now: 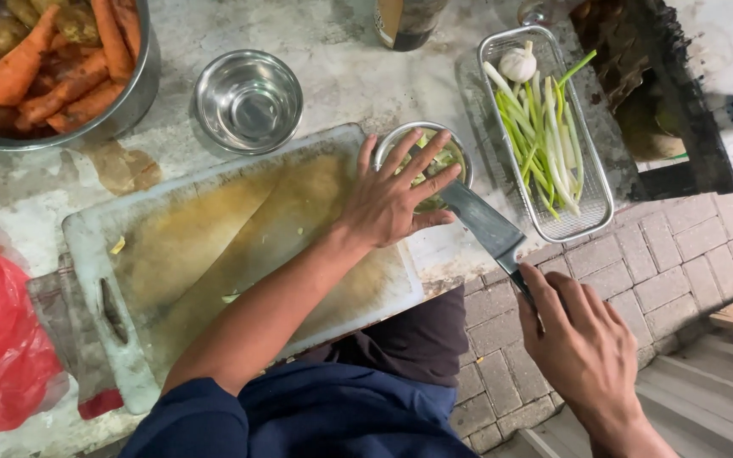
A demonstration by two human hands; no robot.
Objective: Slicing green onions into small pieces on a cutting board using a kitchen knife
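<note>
The broad steel cleaver with a dark handle (487, 227) has a flat, dull grey rectangular blade. Its long axis runs on a slant: the blade end points up and left, toward the small steel bowl of chopped pale-green vegetable (424, 165), and the handle points down and right, out past the table edge over the grey brick paving (680, 263). The blade tip lies at the bowl's rim, partly hidden under the left hand.

The right hand (583, 343) is wrapped firmly round the cleaver's handle, below and right of the bowl. The left hand (396, 199) lies spread over the bowl with fingers splayed, grasping nothing that can be seen; its palm rests at the blade's upper end.

Left of the bowl lies the stained white plastic cutting board (214, 254). An empty round steel bowl (248, 100) stands up and left of the small bowl. Right of it sits a rectangular wire basket (591, 216) with spring onions (540, 140) and a garlic bulb (517, 64).
</note>
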